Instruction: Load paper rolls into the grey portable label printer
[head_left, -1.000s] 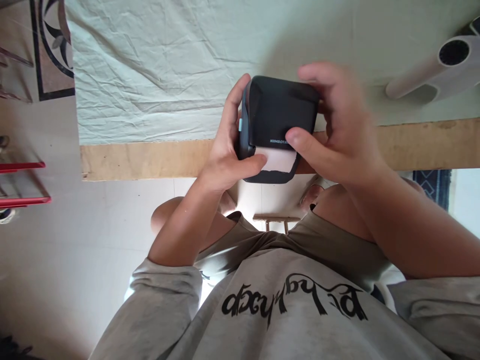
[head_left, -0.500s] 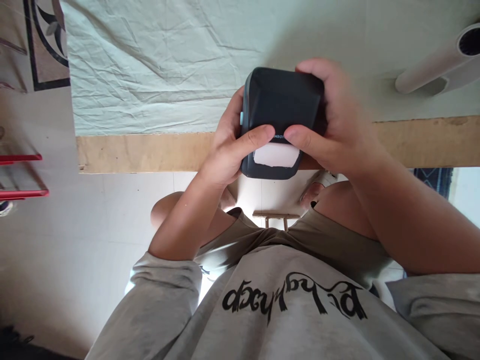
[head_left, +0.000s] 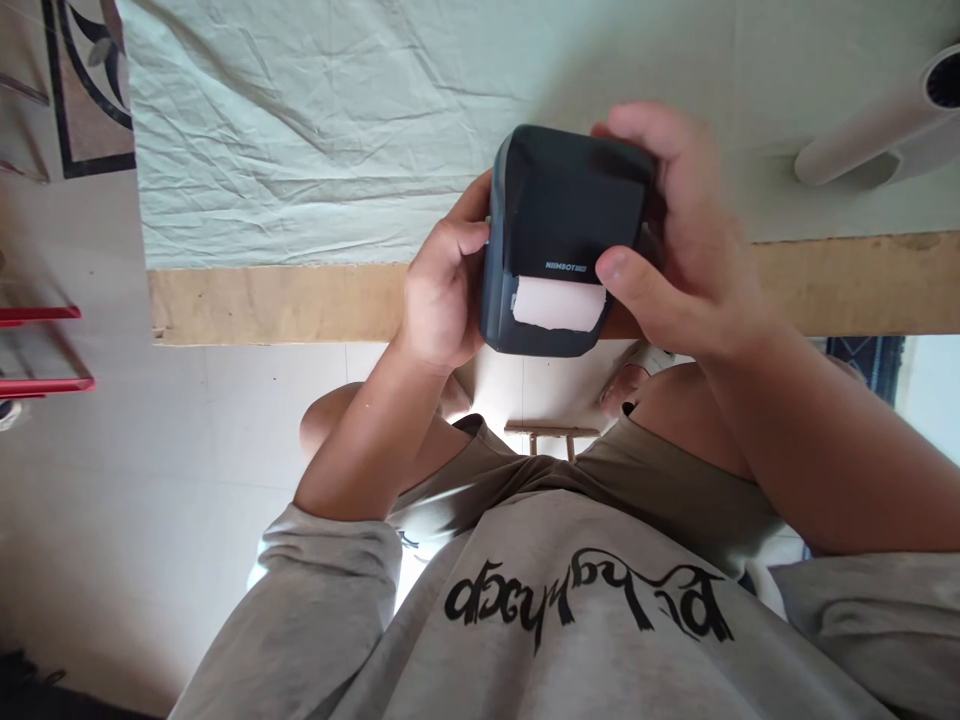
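Note:
A dark label printer marked NIIMBOT is held up over the table's near edge. White label paper sticks out of its slot on the side toward me. My left hand grips the printer's left side, with the thumb at the small light button there and the other fingers hidden beneath. My right hand holds the right side, its thumb on the top face near the paper and its fingers round the far right corner, slightly blurred.
A pale green cloth covers the table, with a bare wooden edge along the front. On the right lies a white cylindrical object with a dark end. Red metal bars stand at the left over the tiled floor.
My left thumb has moved off the printer's top to its left side, by the button. My right thumb has shifted slightly right, uncovering the lettering. The printer has moved slightly.

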